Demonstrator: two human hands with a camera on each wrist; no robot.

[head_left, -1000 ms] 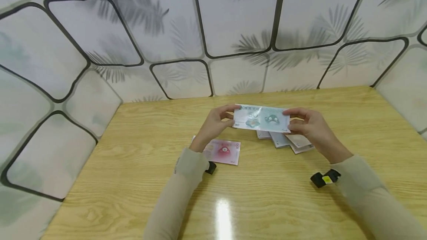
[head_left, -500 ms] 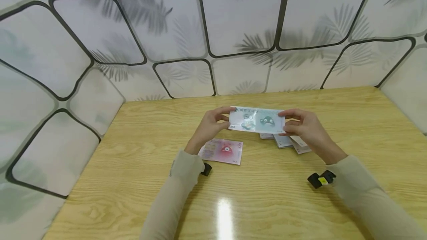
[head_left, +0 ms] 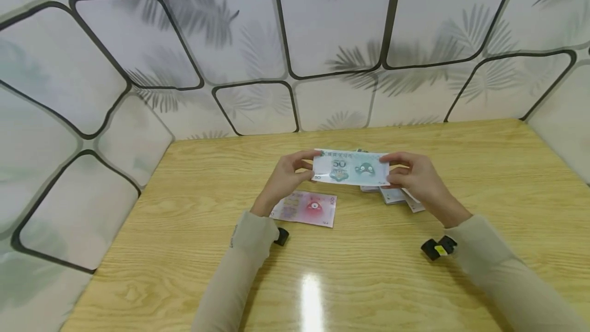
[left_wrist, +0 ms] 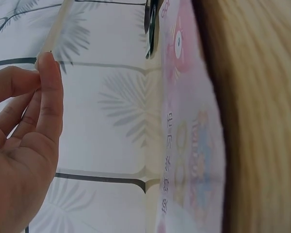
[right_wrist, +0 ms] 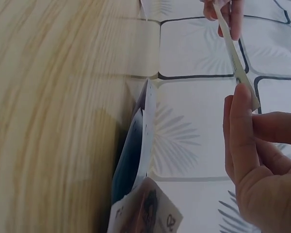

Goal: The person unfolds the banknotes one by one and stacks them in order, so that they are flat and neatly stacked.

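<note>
The patterned wall stands behind the work area. The wood-grain table extends from its base toward the person. Two pale sleeves reach in from the near edge of the view, one to each side of the work.

The left hand and the right hand face each other above the table. Each hand pinches one short end of the play-money 50 note between fingers and thumb. The note is located between the two grips, clear of the table. Its long axis runs crosswise, from left grip to right grip, and its printed face is turned toward the head camera. Neither hand is nearer to it: both are in contact. Both wrist views show the note nearly edge-on.

The pink 100 note lies on the table, on the near side of the 50 note and offset to the left. Its long axis is also roughly crosswise. It is nearer to the left hand; its left end is partly covered by the left forearm.

The fanned notes lie beneath the right end of the 50 note, nearer to the right hand, and are partly hidden. Their number cannot be determined.
</note>
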